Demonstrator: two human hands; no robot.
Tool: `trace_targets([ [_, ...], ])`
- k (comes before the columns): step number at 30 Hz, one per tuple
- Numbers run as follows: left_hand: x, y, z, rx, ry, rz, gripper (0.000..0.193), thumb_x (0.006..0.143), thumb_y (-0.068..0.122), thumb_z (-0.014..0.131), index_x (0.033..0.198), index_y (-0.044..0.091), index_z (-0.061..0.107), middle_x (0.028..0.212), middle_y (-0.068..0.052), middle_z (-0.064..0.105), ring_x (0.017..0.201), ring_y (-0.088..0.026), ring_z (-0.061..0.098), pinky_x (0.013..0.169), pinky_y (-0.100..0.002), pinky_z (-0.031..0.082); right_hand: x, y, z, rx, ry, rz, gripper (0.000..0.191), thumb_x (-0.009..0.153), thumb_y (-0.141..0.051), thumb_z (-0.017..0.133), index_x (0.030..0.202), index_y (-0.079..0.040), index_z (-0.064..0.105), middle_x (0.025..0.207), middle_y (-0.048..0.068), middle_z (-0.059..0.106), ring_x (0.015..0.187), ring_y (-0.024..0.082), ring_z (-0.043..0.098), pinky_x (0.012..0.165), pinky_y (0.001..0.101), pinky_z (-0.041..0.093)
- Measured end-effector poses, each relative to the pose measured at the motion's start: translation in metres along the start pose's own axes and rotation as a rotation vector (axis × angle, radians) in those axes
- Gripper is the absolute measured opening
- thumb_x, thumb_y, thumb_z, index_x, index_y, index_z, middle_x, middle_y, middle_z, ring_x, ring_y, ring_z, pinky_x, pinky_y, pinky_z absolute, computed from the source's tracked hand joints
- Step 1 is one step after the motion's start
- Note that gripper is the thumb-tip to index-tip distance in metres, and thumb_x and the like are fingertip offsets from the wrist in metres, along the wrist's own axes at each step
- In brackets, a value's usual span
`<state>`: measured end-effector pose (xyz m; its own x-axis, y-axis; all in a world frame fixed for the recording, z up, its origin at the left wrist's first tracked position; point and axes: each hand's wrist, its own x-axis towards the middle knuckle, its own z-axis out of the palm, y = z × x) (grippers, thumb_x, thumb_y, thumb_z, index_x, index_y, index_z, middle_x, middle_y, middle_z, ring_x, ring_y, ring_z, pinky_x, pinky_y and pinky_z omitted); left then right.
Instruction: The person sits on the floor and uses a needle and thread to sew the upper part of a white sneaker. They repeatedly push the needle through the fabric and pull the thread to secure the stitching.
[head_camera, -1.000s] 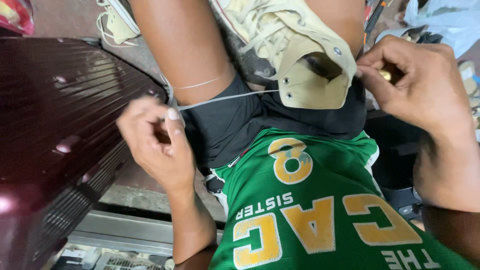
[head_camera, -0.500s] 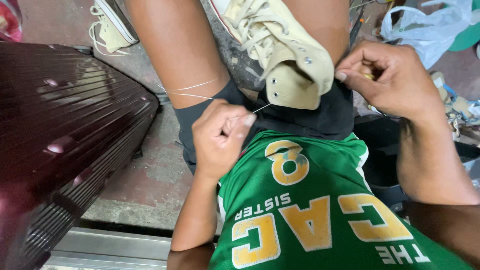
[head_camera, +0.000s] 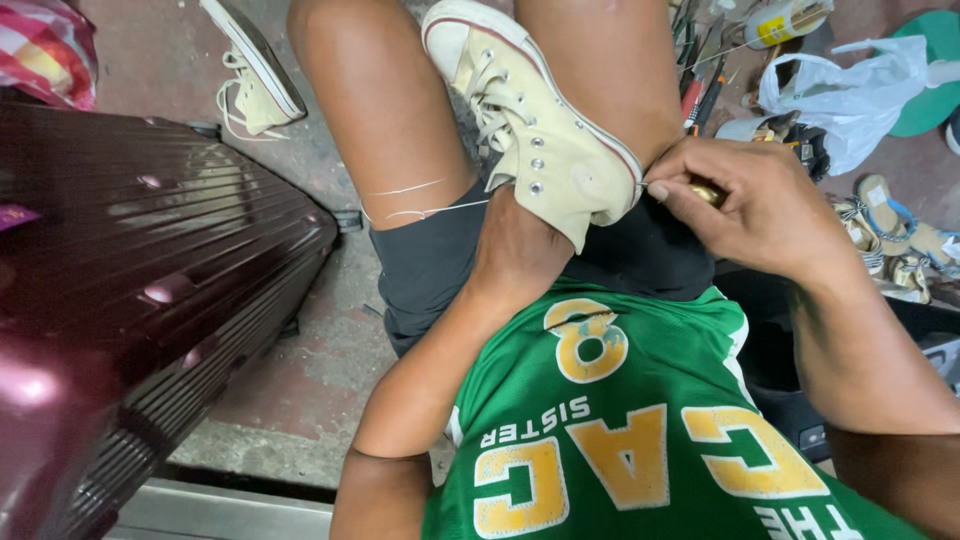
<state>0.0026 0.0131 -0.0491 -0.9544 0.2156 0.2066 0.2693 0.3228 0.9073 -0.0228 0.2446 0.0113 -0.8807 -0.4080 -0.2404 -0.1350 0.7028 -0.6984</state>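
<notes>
Sneaker (head_camera: 545, 150) hides the left hand (head_camera: 515, 250) (grip unclear), right hand (head_camera: 745, 205) pinching a brass tool (head_camera: 706, 192), maroon suitcase (head_camera: 130, 290) alongside.

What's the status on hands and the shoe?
Left hand tucked inside cream high-top sneaker on the lap. Right hand pinching brass-handled tool at heel seam. White thread trails across thigh. Nothing blocking.

Looks like a small shoe-repair workshop: hand tools (head_camera: 700, 85), worn sandals (head_camera: 890, 235) and a glue can (head_camera: 785, 20) scattered right of the cream sneaker (head_camera: 535, 130), on concrete floor (head_camera: 320, 370).
</notes>
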Motion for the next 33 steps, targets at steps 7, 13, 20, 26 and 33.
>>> trace_targets([
  [7,-0.007,-0.02,0.0,-0.114,-0.107,-0.08,0.023,0.088,0.004,0.069,0.111,0.003,0.071,0.113,-0.017,0.072,0.109,-0.038,0.067,0.095,-0.043,0.054,-0.005,-0.014,0.0,-0.072,0.09,-0.19,0.014,0.092,-0.008,0.074,0.103,-0.004,0.068,0.095,0.012,0.07,0.085,0.033,0.068,0.069,0.0375,0.052],
  [13,-0.005,-0.031,0.003,-0.134,-0.188,-0.135,0.025,0.088,0.007,0.069,0.112,0.0,0.07,0.112,-0.017,0.072,0.107,-0.036,0.069,0.093,-0.041,0.054,-0.007,-0.014,0.004,-0.171,0.11,-0.193,0.017,0.091,-0.01,0.076,0.106,-0.004,0.069,0.096,0.014,0.069,0.087,0.037,0.066,0.069,0.0417,0.052],
  [20,-0.006,-0.019,-0.004,-0.039,-0.179,-0.112,0.022,0.089,0.007,0.071,0.11,0.002,0.07,0.11,-0.017,0.072,0.105,-0.039,0.068,0.092,-0.043,0.054,-0.012,-0.013,0.011,-0.355,0.119,-0.184,0.015,0.091,-0.008,0.072,0.103,-0.004,0.064,0.089,0.016,0.066,0.084,0.04,0.065,0.068,0.0471,0.051],
  [26,-0.003,-0.012,-0.005,0.037,-0.197,-0.027,0.023,0.087,0.005,0.072,0.11,0.004,0.071,0.113,-0.017,0.072,0.108,-0.04,0.066,0.094,-0.046,0.053,-0.011,-0.01,0.018,-0.501,0.095,-0.202,0.019,0.081,-0.002,0.066,0.099,-0.004,0.063,0.085,0.014,0.066,0.079,0.037,0.066,0.065,0.0463,0.052],
  [33,-0.007,-0.022,0.0,0.025,-0.25,-0.055,0.025,0.088,0.007,0.072,0.112,0.006,0.073,0.116,-0.016,0.072,0.111,-0.038,0.066,0.097,-0.046,0.052,-0.008,0.01,-0.001,-0.657,0.124,-0.353,0.036,0.096,-0.04,0.076,0.081,-0.011,0.061,0.072,0.006,0.058,0.066,0.028,0.062,0.056,0.0393,0.047],
])
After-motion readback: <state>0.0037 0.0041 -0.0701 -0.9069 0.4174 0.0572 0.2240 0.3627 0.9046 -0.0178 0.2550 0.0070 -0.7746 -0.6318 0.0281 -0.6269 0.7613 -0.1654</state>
